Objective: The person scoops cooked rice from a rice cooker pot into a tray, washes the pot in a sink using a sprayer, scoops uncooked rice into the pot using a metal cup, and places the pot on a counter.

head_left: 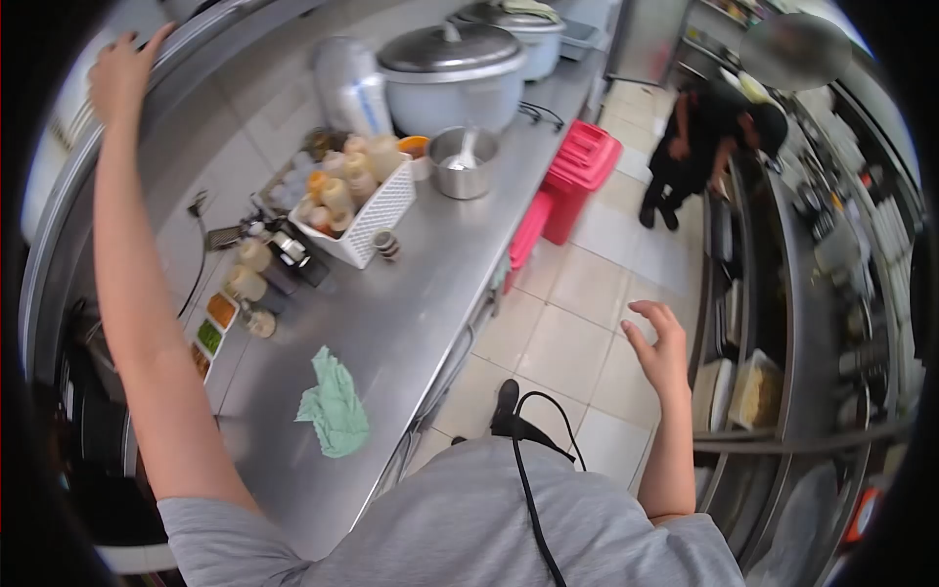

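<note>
My left hand [119, 78] is raised at the upper left, beside the edge of a metal shelf [186, 61]. Its thumb and a finger stand apart, the other fingers are partly hidden, and I see nothing held. My right hand [660, 342] hangs in the air over the tiled floor, fingers loosely bent and apart, with nothing in it. Below my left arm, a crumpled green cloth [335, 403] lies on the steel counter [391, 313]. Neither hand touches the cloth.
A white basket [377, 220] of squeeze bottles, a small jar [386, 245], a steel pot [464, 166] and a large lidded cooker [450, 73] stand on the counter. Red bins [582, 176] stand alongside. A person in dark clothes [709, 137] bends at the right-hand shelves [792, 293].
</note>
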`<control>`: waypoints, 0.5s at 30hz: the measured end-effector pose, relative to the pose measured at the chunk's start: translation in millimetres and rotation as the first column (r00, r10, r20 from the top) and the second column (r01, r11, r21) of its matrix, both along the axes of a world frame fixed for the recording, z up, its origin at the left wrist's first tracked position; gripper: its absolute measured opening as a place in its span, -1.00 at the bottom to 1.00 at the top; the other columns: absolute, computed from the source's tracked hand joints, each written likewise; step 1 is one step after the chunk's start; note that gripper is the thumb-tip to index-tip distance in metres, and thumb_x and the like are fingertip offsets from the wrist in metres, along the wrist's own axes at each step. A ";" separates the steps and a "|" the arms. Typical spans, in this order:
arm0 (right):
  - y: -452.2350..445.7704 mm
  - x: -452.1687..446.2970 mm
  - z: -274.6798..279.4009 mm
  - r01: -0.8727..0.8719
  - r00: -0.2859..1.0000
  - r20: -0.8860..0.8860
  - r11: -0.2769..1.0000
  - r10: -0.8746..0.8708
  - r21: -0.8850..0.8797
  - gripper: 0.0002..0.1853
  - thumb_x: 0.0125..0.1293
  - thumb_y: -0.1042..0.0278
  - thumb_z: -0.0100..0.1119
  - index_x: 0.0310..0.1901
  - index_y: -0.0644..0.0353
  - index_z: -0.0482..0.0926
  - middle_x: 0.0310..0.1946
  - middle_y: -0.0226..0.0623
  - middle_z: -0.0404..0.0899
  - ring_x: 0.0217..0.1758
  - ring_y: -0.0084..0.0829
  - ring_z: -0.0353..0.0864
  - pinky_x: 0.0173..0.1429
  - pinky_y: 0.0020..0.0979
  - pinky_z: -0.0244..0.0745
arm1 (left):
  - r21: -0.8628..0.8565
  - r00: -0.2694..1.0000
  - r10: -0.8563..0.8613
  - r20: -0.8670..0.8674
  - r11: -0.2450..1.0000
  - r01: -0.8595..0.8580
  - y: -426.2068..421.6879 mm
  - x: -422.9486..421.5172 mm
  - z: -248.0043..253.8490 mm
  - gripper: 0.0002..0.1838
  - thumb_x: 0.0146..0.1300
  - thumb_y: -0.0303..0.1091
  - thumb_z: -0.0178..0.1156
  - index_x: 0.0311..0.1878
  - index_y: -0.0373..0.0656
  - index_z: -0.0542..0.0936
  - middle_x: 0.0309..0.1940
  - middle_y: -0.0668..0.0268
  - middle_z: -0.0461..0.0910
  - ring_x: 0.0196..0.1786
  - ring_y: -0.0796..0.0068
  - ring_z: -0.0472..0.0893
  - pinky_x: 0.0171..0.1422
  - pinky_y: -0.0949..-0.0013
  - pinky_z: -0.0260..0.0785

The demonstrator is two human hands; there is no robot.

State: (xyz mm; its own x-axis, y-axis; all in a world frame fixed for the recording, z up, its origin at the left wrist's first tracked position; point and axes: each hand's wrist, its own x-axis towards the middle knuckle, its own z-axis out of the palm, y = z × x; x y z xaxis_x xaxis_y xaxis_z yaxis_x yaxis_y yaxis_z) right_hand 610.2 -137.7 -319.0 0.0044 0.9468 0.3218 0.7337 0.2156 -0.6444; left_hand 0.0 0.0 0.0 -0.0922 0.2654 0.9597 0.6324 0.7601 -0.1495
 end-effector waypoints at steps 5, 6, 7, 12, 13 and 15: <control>-19.3 47.7 -9.3 0.118 0.988 0.099 0.993 -0.120 0.025 -0.73 0.05 0.33 0.24 -0.20 0.21 0.53 -0.21 -0.20 0.52 -0.11 -0.17 0.48 -0.04 -0.30 0.39 | -0.065 0.997 -0.060 0.039 0.996 0.062 25.1 -1.9 -0.7 -0.33 0.07 0.37 -0.11 0.10 0.14 0.46 0.05 0.16 0.45 0.10 0.02 0.41 0.12 0.11 0.29; -18.1 60.7 -8.8 0.130 0.987 0.094 0.991 -0.133 0.030 -0.73 0.05 0.33 0.24 -0.20 0.21 0.53 -0.21 -0.20 0.52 -0.11 -0.17 0.48 -0.04 -0.30 0.39 | -0.076 0.997 -0.060 0.042 0.995 0.063 26.9 -12.7 2.2 -0.34 0.07 0.36 -0.11 0.09 0.13 0.46 0.04 0.16 0.46 0.09 0.03 0.42 0.12 0.13 0.29; -17.5 76.1 -8.7 0.156 0.984 0.081 0.987 -0.159 0.043 -0.73 0.05 0.33 0.24 -0.19 0.21 0.53 -0.21 -0.19 0.52 -0.11 -0.17 0.48 -0.04 -0.30 0.38 | -0.089 0.997 -0.061 0.043 0.994 0.064 30.3 -26.0 6.4 -0.35 0.08 0.35 -0.10 0.09 0.13 0.46 0.03 0.15 0.47 0.08 0.04 0.44 0.12 0.15 0.29; -26.2 174.1 -27.2 0.359 0.927 0.100 0.933 -0.361 0.040 -0.70 0.05 0.36 0.23 -0.15 0.23 0.50 -0.20 -0.15 0.50 -0.11 -0.13 0.47 -0.05 -0.29 0.37 | 0.018 0.989 -0.143 0.020 0.990 0.143 34.7 -46.2 9.5 -0.37 0.06 0.33 -0.06 0.02 0.09 0.52 -0.14 0.10 0.55 -0.05 0.05 0.51 -0.01 0.19 0.33; -32.0 196.3 -35.7 0.364 0.925 0.101 0.931 -0.365 0.033 -0.70 0.05 0.36 0.23 -0.15 0.23 0.50 -0.20 -0.15 0.50 -0.11 -0.13 0.47 -0.05 -0.29 0.37 | 0.078 0.982 -0.188 0.000 0.979 0.188 31.9 -34.5 2.8 -0.37 0.04 0.34 -0.04 -0.01 0.08 0.55 -0.20 0.08 0.57 -0.10 0.05 0.53 -0.07 0.20 0.35; -41.9 242.3 -51.6 0.493 0.865 0.144 0.868 -0.481 -0.062 -0.69 0.08 0.36 0.21 -0.12 0.24 0.49 -0.20 -0.12 0.50 -0.11 -0.11 0.47 -0.04 -0.28 0.37 | 0.185 0.995 -0.086 0.054 0.980 0.074 26.7 -12.6 -7.7 -0.38 0.02 0.35 -0.02 -0.11 0.03 0.59 -0.29 0.08 0.59 -0.18 0.05 0.55 -0.12 0.18 0.34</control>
